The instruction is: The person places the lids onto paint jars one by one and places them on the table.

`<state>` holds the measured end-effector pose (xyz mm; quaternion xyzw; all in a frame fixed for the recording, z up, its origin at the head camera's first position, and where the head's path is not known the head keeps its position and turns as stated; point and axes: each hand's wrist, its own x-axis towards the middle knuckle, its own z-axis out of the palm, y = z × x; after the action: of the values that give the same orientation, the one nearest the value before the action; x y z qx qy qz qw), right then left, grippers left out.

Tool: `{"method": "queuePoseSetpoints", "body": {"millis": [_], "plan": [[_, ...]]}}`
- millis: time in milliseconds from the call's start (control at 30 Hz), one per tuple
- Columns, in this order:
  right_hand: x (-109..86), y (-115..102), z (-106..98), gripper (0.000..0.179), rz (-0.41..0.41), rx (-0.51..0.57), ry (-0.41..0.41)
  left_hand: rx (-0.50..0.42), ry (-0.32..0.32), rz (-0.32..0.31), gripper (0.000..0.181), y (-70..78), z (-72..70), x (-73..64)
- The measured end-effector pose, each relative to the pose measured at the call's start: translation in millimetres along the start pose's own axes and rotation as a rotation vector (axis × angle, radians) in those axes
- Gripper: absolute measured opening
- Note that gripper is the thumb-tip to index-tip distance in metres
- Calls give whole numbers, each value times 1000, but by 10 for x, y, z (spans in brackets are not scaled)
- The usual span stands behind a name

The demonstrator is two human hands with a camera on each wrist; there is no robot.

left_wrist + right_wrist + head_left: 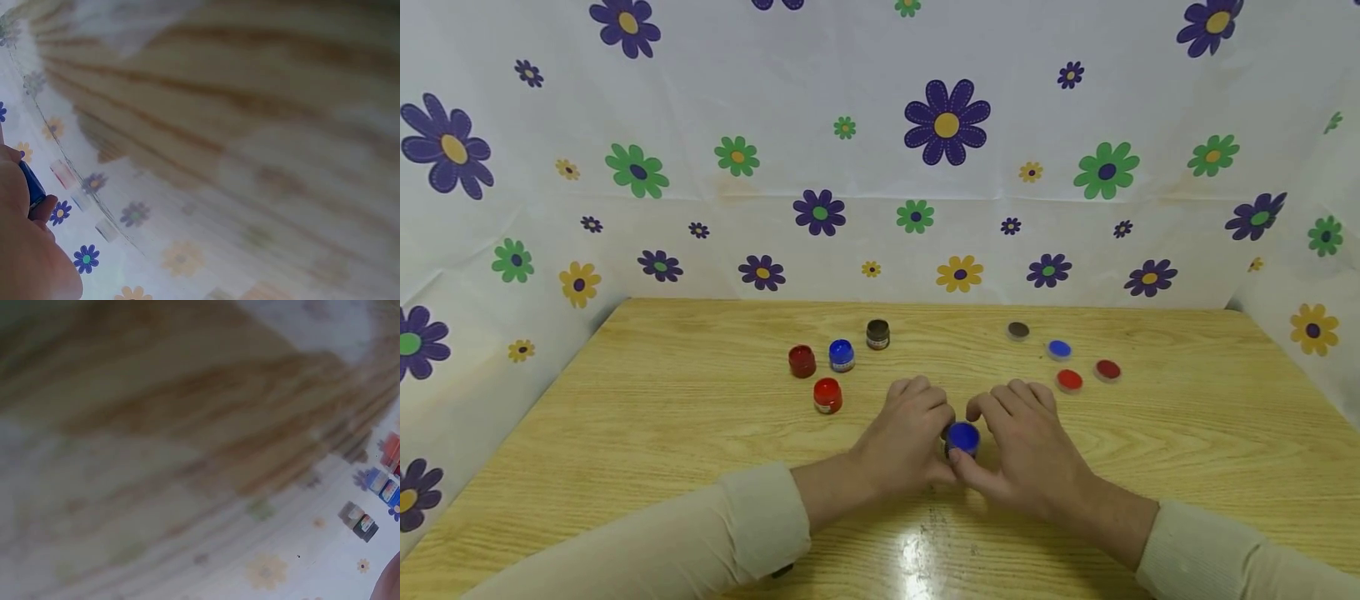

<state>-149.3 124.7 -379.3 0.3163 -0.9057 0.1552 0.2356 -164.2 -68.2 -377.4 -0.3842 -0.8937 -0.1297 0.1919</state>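
A small blue paint jar point(962, 438) stands between the two hands near the middle of the table, its blue top facing up. The left hand point(906, 433) grips it from the left side, fingers curled behind and thumb in front. From the right, the right hand point(1030, 446) has its thumb against the front of the jar and its bent fingers at the far rim. In the left wrist view the dark blue jar point(32, 185) shows between fingertips at the left edge. Only a sliver of hand point(389, 584) appears in the right wrist view.
Several uncapped paint jars stand left of centre: dark red point(802, 362), blue point(842, 356), bright red point(827, 396) and dark brown point(877, 335). Their round lids lie at right, among them a brown lid point(1018, 332) and a red lid point(1070, 382). A flowered cloth point(865, 175) hangs behind.
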Motion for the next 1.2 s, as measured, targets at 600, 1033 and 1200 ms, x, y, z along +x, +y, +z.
{"method": "queuePoseSetpoints", "body": {"millis": [600, 1033, 1200], "plan": [[5, 6, 31, 22, -42, 26, 48, 3, 32, 23, 44, -18, 20, -7], [-3, 7, 12, 33, -14, 4, 21, 38, 3, 27, 42, 1, 7, -12], [-6, 13, 4, 40, -1, 10, 13, 38, -19, 15, 39, 5, 0, -11]]}}
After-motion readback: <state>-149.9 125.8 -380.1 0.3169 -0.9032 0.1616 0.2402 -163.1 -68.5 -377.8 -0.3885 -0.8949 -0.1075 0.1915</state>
